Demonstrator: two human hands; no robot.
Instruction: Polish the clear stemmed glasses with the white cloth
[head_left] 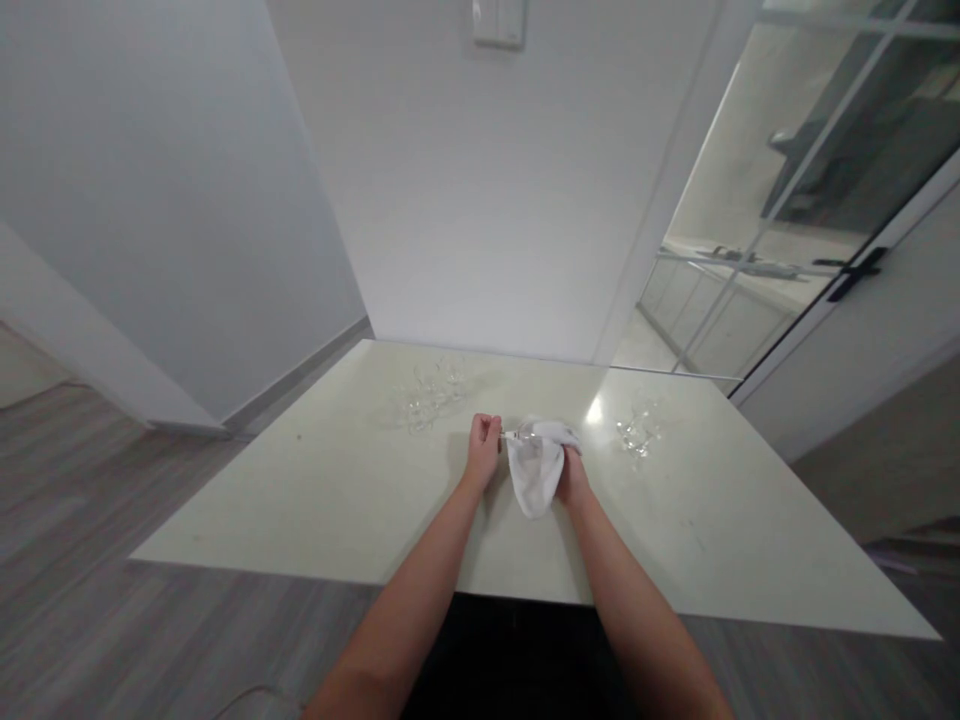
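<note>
A clear glass piece (517, 435) is held above the middle of the table (322, 490), between the person's two hands. Its narrow end is pinched by the left hand (484, 448), whose fingers are drawn tightly together with hardly any gap; the exact shape of the piece cannot be told, since most of it is covered. A white cloth (534, 478) is gripped by the right hand (574, 476), with its fingers curled in and partly hidden under the fabric. The cloth is laid over and around the other end of the glass piece, and a loose, rounded flap of it is left hanging toward the near edge of the table.

To the left, beyond the left hand, a cluster of clear glassware (431, 395) is set on the table. A smaller group of transparent glassware (639, 430) is placed to the right, apart from the right hand. The single pieces in both groups are too faint to be counted. Between the cloth and the right-hand group, a bright patch of light is reflected in the glossy tabletop. The table's far edge is bordered by a white wall (487, 200), on which a switch plate (499, 22) is mounted. At the right, a paned door is fitted with a black handle (855, 272).
</note>
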